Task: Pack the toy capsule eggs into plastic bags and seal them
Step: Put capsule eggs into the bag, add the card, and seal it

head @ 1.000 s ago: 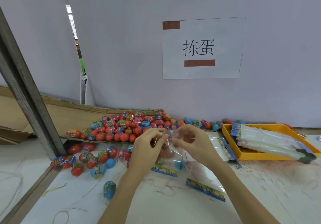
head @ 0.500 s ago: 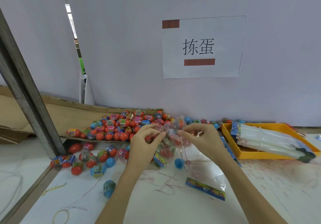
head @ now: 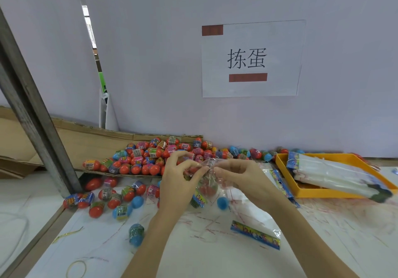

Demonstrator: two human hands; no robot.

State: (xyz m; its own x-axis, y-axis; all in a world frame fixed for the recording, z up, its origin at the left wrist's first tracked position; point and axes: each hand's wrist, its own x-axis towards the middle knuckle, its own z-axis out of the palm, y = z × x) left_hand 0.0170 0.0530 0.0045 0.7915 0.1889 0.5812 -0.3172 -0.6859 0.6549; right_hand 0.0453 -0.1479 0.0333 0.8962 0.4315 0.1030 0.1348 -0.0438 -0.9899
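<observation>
Bag [head: 207,183] neck pinched between both hands' fingers [head: 199,171]

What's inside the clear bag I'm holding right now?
Through the clear bag at least one red capsule egg shows. Both hands pinching its top hide the rest, so the count is unclear.

clear bag [head: 208,183] of eggs, red-blue egg pile [head: 150,159]
</observation>
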